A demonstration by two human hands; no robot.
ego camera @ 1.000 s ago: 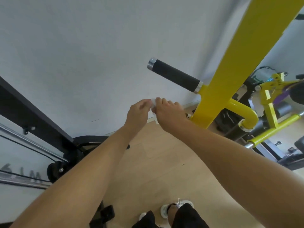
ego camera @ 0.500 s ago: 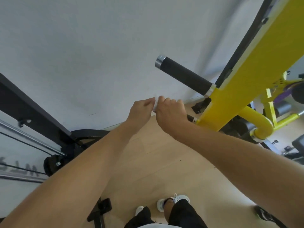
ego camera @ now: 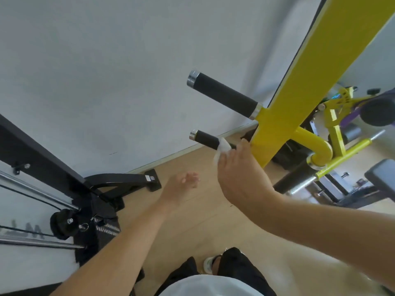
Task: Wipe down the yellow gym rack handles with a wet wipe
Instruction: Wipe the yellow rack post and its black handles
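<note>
A yellow rack beam (ego camera: pixel 303 77) runs diagonally at the upper right. Two black-grip handles with chrome ends stick out from it to the left: an upper handle (ego camera: pixel 224 95) and a lower handle (ego camera: pixel 205 139). My right hand (ego camera: pixel 239 174) presses a white wet wipe (ego camera: pixel 222 149) around the lower handle, close to the beam. My left hand (ego camera: pixel 183 184) hangs lower and to the left, empty, fingers loosely apart, touching nothing.
A black cable machine frame (ego camera: pixel 70 178) with chrome rods and a pulley stands at the left. Yellow rack tubes (ego camera: pixel 316 150) and a black bench pad (ego camera: pixel 382 178) crowd the right. Wooden floor (ego camera: pixel 192 227) and my shoe (ego camera: pixel 210 264) lie below.
Both hands held the wipe together before. Now my right hand has carried it onto the lower handle, and my left hand has let go and dropped away to the lower left.
</note>
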